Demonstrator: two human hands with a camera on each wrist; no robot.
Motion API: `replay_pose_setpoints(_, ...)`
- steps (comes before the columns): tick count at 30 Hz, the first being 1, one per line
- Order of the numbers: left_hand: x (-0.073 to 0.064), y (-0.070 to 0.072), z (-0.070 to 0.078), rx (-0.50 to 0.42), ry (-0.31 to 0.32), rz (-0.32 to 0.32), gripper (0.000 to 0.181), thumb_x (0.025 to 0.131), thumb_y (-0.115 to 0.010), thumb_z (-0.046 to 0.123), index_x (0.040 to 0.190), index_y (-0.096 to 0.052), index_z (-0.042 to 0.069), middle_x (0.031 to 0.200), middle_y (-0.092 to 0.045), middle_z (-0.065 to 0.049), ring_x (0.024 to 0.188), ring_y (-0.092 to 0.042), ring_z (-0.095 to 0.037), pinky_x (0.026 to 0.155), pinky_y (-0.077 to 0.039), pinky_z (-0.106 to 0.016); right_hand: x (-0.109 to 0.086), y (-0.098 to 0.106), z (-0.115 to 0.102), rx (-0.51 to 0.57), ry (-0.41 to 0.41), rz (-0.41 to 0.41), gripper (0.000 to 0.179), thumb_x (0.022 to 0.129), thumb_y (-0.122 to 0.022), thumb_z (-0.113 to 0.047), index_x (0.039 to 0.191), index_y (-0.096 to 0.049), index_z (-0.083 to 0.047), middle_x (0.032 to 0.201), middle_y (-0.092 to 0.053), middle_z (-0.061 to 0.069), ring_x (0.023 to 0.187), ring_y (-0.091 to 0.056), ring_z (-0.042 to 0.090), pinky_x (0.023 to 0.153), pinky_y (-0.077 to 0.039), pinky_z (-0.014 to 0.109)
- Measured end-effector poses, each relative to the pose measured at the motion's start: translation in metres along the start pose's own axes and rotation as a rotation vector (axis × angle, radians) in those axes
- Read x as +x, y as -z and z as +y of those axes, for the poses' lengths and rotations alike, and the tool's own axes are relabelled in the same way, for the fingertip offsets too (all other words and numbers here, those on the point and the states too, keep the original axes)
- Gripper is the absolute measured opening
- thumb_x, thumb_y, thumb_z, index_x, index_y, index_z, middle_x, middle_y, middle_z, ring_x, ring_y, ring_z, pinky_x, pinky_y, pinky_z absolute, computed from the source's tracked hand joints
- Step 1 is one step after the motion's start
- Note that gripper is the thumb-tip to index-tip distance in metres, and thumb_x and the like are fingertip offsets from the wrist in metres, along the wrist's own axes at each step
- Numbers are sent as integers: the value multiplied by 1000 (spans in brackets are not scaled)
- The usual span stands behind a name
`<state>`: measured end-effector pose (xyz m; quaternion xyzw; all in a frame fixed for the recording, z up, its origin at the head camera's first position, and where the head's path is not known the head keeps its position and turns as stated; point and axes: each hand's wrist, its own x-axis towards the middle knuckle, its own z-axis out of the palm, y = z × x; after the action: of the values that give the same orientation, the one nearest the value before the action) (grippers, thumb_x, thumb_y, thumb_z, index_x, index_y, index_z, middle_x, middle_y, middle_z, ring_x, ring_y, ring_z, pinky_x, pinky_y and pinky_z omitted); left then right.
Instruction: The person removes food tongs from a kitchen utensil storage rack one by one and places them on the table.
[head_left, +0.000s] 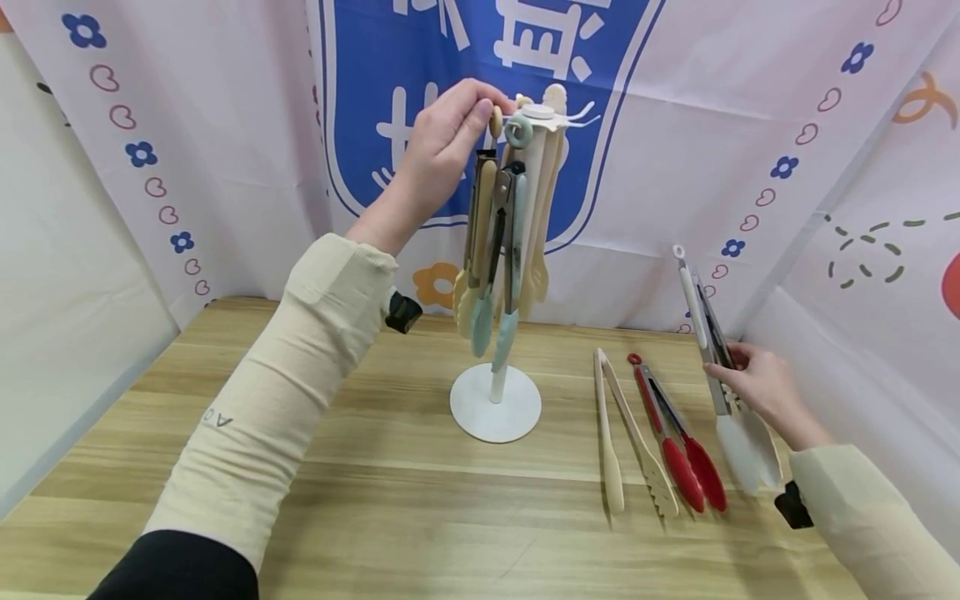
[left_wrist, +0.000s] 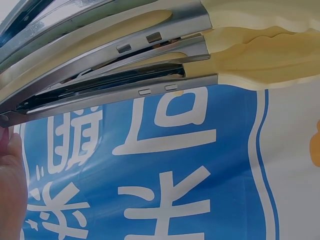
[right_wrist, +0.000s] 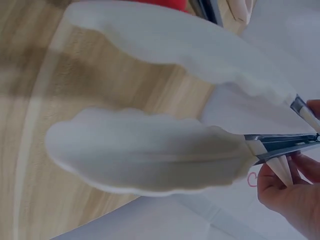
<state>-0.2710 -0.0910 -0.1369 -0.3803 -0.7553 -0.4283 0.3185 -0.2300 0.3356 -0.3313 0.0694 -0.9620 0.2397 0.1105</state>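
Note:
At the top of a white hanging rack (head_left: 496, 404), my left hand (head_left: 450, 133) pinches the ring end of a pair of cream tongs (head_left: 483, 208), which hang head down. Their steel arms and cream heads fill the upper part of the left wrist view. Light blue tongs (head_left: 507, 333) hang beside them. On the right, my right hand (head_left: 768, 392) grips a pair of white tongs (head_left: 742, 442) by the arms, held tilted with the ring end up. The right wrist view shows their two scalloped white heads (right_wrist: 150, 155) spread apart, above the wooden table (right_wrist: 30, 125).
Beige tongs (head_left: 611, 458) and red tongs (head_left: 682, 475) lie side by side on the table, left of the white tongs. Bare white hooks (head_left: 585, 114) stick out on the rack's right. A printed curtain (head_left: 675, 167) hangs behind.

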Motion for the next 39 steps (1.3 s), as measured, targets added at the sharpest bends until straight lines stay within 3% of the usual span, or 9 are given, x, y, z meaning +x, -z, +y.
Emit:
replay_pose_setpoints(7, 0, 0, 0, 7, -12, -3, 25, 98, -34, 10, 106, -55, -3, 99, -54, -9, 93, -44, -9, 85, -34, -19, -7, -7, 10, -53, -23, -23, 46, 81, -64, -28, 105, -57, 10, 90, -63, 25, 75, -58, 29, 62, -43, 34)
replay_pose_setpoints(17, 1, 1, 0, 12, 51, -12, 26, 99, -34, 11, 109, -55, 0, 101, -54, -8, 95, -44, -10, 85, -33, -18, -15, -15, 17, -79, -36, -56, 46, 80, -64, -27, 102, -57, 13, 85, -63, 23, 72, -57, 29, 61, -45, 37)
replay_pose_setpoints(23, 0, 1, 0, 11, 17, -2, 25, 98, -34, 9, 107, -55, -2, 100, -55, -9, 94, -44, -10, 85, -34, -19, -20, -17, 24, -95, -40, -75, 45, 79, -64, -26, 99, -58, 13, 79, -63, 18, 69, -56, 25, 60, -44, 36)
replay_pose_setpoints(36, 2, -1, 1, 28, 57, -8, 26, 99, -34, 9, 110, -54, -2, 105, -55, -10, 97, -45, -12, 86, -33, -17, -31, -26, 36, -80, -125, -212, 30, 79, -64, -27, 83, -62, 3, 59, -54, 0, 51, -46, 14, 46, -38, 30)
replay_pose_setpoints(39, 2, -1, 1, 31, 74, -10, 26, 99, -33, 10, 110, -54, -2, 105, -54, -10, 97, -44, -11, 86, -33, -17, -32, -28, 37, -88, -116, -220, 35, 79, -63, -26, 85, -61, 8, 60, -56, 1, 50, -48, 13, 45, -40, 30)
